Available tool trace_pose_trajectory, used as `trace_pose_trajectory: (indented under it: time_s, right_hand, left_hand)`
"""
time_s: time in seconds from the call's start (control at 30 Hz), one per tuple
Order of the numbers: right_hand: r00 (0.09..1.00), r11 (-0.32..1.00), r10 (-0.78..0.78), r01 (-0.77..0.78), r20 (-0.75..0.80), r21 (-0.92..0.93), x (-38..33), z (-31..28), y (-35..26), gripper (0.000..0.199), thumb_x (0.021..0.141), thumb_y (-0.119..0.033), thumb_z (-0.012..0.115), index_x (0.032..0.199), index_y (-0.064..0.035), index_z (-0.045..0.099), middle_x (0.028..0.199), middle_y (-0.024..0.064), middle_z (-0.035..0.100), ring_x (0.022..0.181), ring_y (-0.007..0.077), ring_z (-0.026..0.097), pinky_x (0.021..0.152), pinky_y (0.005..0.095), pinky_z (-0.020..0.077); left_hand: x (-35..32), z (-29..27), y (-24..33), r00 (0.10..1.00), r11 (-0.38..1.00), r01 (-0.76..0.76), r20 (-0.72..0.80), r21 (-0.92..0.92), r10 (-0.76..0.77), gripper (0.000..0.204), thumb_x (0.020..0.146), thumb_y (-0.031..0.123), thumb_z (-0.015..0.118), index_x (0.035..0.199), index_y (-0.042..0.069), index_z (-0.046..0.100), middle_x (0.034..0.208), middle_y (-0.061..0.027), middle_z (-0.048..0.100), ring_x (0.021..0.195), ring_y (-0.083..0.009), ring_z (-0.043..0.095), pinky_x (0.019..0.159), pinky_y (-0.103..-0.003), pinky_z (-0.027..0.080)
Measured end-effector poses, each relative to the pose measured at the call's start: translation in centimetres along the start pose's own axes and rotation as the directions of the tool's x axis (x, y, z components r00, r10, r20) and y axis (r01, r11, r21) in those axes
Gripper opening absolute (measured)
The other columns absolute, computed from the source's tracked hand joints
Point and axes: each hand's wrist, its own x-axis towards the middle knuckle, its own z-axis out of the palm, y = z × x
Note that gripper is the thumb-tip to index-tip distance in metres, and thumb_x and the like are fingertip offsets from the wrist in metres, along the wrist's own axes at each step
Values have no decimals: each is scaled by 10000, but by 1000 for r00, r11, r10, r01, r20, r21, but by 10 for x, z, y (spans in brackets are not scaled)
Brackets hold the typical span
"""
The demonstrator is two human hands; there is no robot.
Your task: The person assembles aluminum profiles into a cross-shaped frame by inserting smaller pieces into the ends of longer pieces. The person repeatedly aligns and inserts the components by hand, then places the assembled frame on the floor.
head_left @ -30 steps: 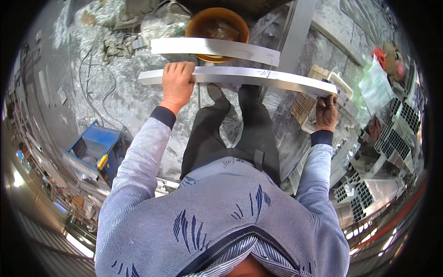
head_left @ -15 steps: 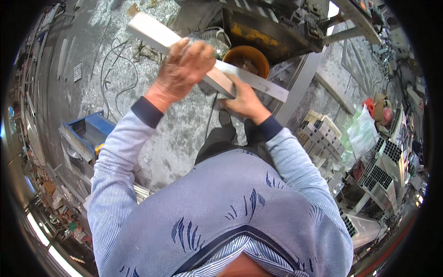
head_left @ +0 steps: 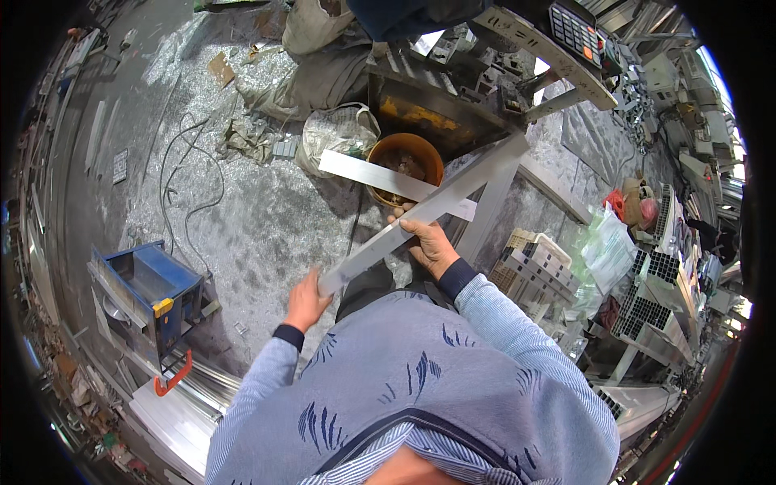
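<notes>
I hold a long flat silvery metal strip [head_left: 436,202] slanting from lower left to upper right in front of my body. My left hand [head_left: 305,301] grips its near lower end. My right hand [head_left: 428,245] is closed around its middle. The strip's far end reaches up toward a workbench [head_left: 550,52]. A second, shorter pale strip [head_left: 368,174] lies across an orange bucket [head_left: 404,153] on the floor, just behind the one I hold.
A blue metal box [head_left: 149,291] with a red handle stands at the left. Cables and white sacks [head_left: 339,129] lie on the shaving-strewn floor. Stacked aluminium profiles [head_left: 533,271] and plastic bags [head_left: 606,242] crowd the right. A calculator [head_left: 575,32] sits on the bench.
The strip has swung from level across my front, through a raised position, to a diagonal. My left hand slid to its lower end and my right hand to its middle.
</notes>
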Motion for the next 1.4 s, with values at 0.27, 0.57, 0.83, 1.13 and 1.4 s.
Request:
trace_pose_trajectory:
  time_s: [0.27, 0.57, 0.83, 1.13, 1.4]
  right_hand:
    - [985, 959, -149, 124, -81, -256, 85, -39, -79, 331, 1002, -119, 629, 1307, -37, 530, 1164, 112, 658, 1068, 253, 671, 910, 445, 579]
    - [999, 934, -35, 24, -23, -356, 119, -40, -107, 370, 969, -117, 660, 1312, -40, 545, 1171, 94, 641, 1087, 251, 652, 908, 440, 571]
    - [999, 878, 48, -39, 8, -477, 123, -50, -122, 437, 945, -122, 705, 1341, -18, 553, 1213, 103, 652, 1090, 248, 654, 931, 400, 547]
    - [992, 756, -103, 123, 69, -643, 156, -40, -163, 483, 940, -136, 684, 1377, 14, 542, 1214, 122, 666, 1080, 234, 650, 928, 360, 529]
    - [909, 659, -403, 367, 105, -657, 181, -43, -172, 496, 924, -64, 684, 1397, -26, 540, 1204, 117, 682, 1076, 219, 661, 910, 335, 530]
  left_hand:
    - [-48, 64, 9, 969, 941, 241, 13, -238, -245, 505, 724, 247, 850, 1141, 45, 653, 964, -260, 713, 925, -474, 684, 780, -516, 549]
    - [-34, 103, 49, 915, 874, 400, 65, -277, -398, 501, 732, 272, 858, 1108, 45, 617, 930, -263, 709, 897, -484, 682, 742, -529, 535]
    - [-38, 138, 57, 875, 849, 484, 91, -212, -476, 488, 761, 279, 839, 1098, 36, 583, 905, -278, 697, 910, -506, 667, 743, -536, 527]
    - [0, 149, 83, 925, 898, 350, -56, -266, -377, 454, 755, 213, 833, 1036, 11, 538, 909, -293, 677, 878, -495, 666, 720, -546, 512]
    - [0, 143, 100, 901, 881, 423, -6, -213, -434, 509, 751, 189, 829, 1135, 2, 554, 936, -301, 682, 874, -513, 659, 729, -545, 513]
